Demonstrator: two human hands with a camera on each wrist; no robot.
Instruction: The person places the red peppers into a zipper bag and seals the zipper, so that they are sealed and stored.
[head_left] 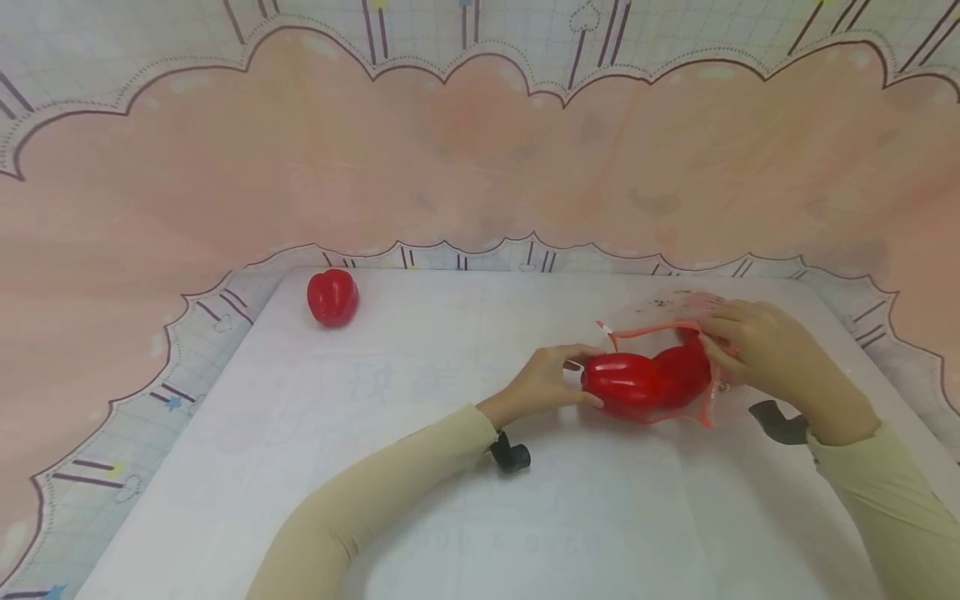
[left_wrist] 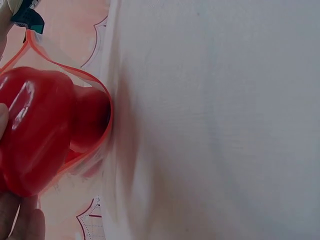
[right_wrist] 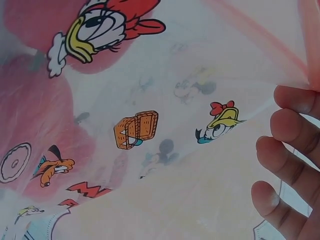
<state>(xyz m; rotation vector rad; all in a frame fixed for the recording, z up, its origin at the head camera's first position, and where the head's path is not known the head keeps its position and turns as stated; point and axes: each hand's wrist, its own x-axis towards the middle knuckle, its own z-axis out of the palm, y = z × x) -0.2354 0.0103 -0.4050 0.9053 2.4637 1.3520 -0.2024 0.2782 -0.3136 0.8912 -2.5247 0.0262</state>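
My left hand (head_left: 547, 383) grips a glossy red bell pepper (head_left: 621, 379) between thumb and fingers, at the mouth of a clear plastic bag. In the left wrist view the bag's orange-red rim (left_wrist: 111, 112) stands open beyond this pepper (left_wrist: 37, 125), and another red pepper (left_wrist: 90, 117) lies inside. My right hand (head_left: 765, 350) holds the bag's rim on its right side. Printed cartoon figures cover the bag (right_wrist: 200, 165) in the right wrist view, where its fingers (right_wrist: 287, 155) lie along the edge; red shapes show blurred through the plastic. The right thumb is hidden there.
A separate red bell pepper (head_left: 333, 297) sits at the far left of the white-covered table (head_left: 420, 358). A patterned peach curtain (head_left: 465, 158) hangs behind the table's back edge. Black wrist-camera parts (head_left: 510, 454) jut out below the left wrist.
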